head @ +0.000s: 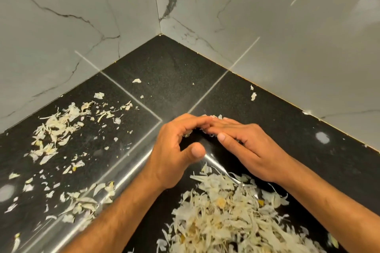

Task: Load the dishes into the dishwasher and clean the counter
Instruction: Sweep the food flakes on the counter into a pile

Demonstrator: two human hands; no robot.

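Head view looks down at a black counter (170, 72) in a corner between two grey marble walls (61, 16). Both hands meet in the middle of the frame. The left hand (174, 150) is cupped, its fingers curled over a few pale peels (187, 134), with the thumb held apart below. The right hand (244, 146) lies flatter, its fingers straight and close together, and the fingertips touch the fingers of the left hand over the same scraps. A large pile of peels (230, 215) fills the lower middle of the frame, just below the hands. More scattered peels (55, 129) lie at the left. Two small scraps (253, 95) are near the right wall.
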